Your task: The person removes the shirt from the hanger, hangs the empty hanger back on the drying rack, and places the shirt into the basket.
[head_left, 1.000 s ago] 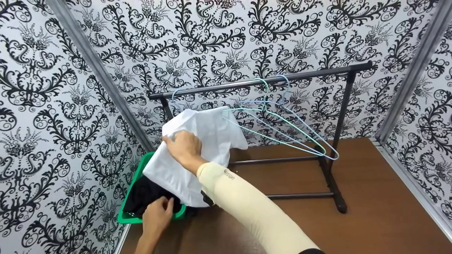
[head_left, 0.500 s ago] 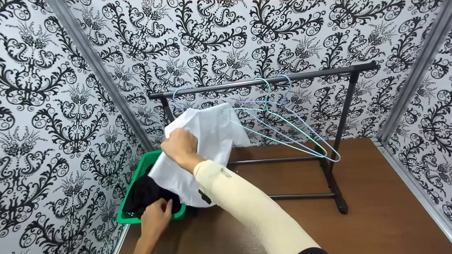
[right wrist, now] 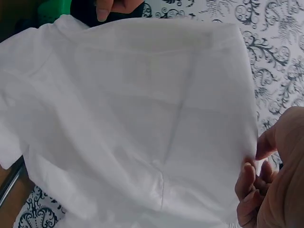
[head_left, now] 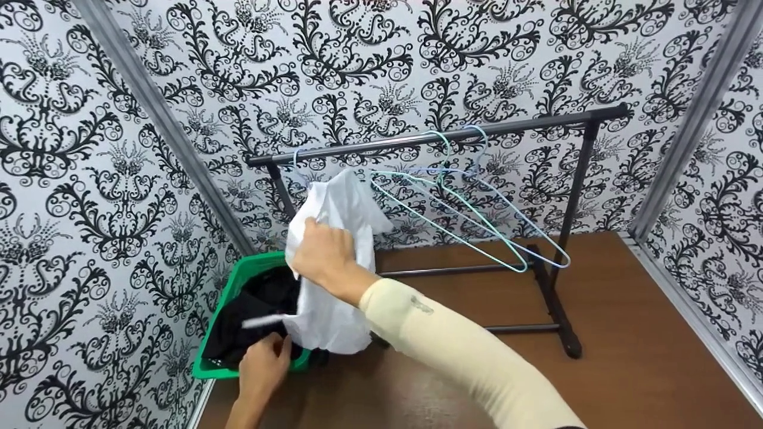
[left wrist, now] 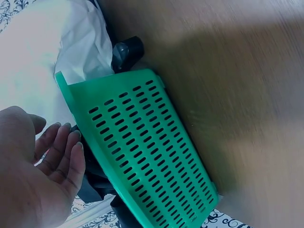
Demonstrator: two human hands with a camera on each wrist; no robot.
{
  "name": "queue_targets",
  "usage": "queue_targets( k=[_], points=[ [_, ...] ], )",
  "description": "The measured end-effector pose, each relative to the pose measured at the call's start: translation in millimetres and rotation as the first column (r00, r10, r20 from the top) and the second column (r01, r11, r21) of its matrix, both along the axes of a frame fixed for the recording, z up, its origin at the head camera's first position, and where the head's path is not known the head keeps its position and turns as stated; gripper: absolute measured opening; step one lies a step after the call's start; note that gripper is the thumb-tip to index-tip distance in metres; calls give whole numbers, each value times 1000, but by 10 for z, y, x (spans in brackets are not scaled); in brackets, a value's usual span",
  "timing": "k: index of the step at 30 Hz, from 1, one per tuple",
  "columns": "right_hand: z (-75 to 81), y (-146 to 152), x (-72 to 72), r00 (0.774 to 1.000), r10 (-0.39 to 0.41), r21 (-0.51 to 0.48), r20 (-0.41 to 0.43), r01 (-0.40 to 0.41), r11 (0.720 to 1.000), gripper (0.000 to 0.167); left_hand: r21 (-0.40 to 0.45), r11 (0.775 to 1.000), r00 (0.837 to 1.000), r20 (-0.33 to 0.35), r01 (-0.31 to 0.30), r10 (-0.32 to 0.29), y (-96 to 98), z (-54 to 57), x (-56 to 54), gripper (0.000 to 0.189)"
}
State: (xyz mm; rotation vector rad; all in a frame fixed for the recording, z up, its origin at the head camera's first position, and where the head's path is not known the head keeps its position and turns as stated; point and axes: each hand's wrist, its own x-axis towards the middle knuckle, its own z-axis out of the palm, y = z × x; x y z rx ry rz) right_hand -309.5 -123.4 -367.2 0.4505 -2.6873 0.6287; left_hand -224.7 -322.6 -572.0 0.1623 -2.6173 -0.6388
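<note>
Holding white garment (head_left: 337, 316), green basket (left wrist: 145, 142) nearby

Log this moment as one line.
right hand: grips white cloth garment; left hand: empty, at green perforated plastic basket holding black cloth; dark metal rail: thin blue and green hangers

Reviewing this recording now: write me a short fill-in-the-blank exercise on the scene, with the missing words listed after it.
1. The person's ____ hand grips the white garment.
2. The cloth inside the green basket is ____.
3. Right of the white garment in the head view, ____ bare hangers hang from the rack.

Missing words: right; black; two.
</note>
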Motion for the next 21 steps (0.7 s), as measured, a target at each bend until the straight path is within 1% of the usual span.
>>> queue_targets(
  k=[2, 4, 5, 6, 8, 10, 11, 14, 17, 21],
  points=[
    [-4, 116, 8, 1000, -16, -4, 4, 16, 1000, 49, -7, 1000, 1000, -24, 19, -19, -4, -9, 7, 23],
    [-19, 243, 13, 1000, -28, 7, 6, 28, 1000, 57, -17, 1000, 999, -34, 20, -21, -11, -17, 1, 22],
    [-31, 308, 16, 999, -32, 15, 7, 32, 999, 57, -18, 1000, 999, -37, 20, -21, -15, -17, -2, 23],
    [-44, 372, 20, 999, -33, 20, -1, 33, 999, 53, -23, 1000, 999, -34, 20, -20, -20, -20, -9, 23],
    [-84, 506, 20, 999, -27, 43, -23, 28, 999, 37, -29, 1000, 1000, 10, 6, -6, -20, -11, -24, 31],
    [-126, 622, 8, 997, -24, 46, -70, 27, 999, 26, -24, 1000, 1000, 11, 1, 0, -15, -6, -35, 33],
    [-143, 674, 3, 996, -22, 48, -91, 27, 998, 25, -20, 1000, 1000, 20, 4, -4, -12, 0, -37, 32],
    [-182, 798, -33, 991, -34, 34, -129, 39, 999, 31, -20, 1000, 999, 32, 11, -10, 10, 21, -42, 31],
    [-200, 885, -71, 990, -46, -12, -133, 45, 999, 32, -15, 1000, 999, 38, 23, -23, 39, 36, -52, 31],
    [-240, 963, -118, 986, -50, -81, -159, 38, 996, 33, -16, 999, 999, 26, 40, -40, 79, 34, -71, 30]
  ],
)
